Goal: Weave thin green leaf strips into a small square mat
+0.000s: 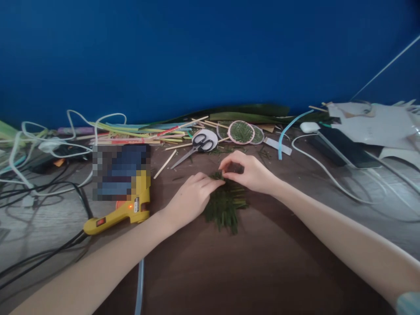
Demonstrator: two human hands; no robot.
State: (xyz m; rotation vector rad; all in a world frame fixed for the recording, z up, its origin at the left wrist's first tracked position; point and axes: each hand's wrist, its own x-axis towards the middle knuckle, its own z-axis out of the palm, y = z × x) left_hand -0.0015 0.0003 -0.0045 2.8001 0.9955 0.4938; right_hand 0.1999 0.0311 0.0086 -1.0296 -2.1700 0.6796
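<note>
A fringed bundle of narrow green leaf strips [226, 212] lies flat on the dark brown table, its loose ends toward me. My left hand [192, 199] comes in from the left, fingers closed together on the bundle's upper end. From the right, my right hand [246, 173] pinches thumb and forefinger at that same end, close to the left fingertips. What sits between the right fingertips is too small to make out. Just beyond the hands lie black-handled scissors [201, 143] and round pink-rimmed discs filled with green bits [241, 132].
At left, a yellow glue gun [121, 214] with a lit orange light and black cable lies beside a pixelated object [121, 170]. Thin sticks [166, 162] and coloured strips are piled behind. White cables, a dark phone-like device [349, 146] and papers [377, 124] lie right.
</note>
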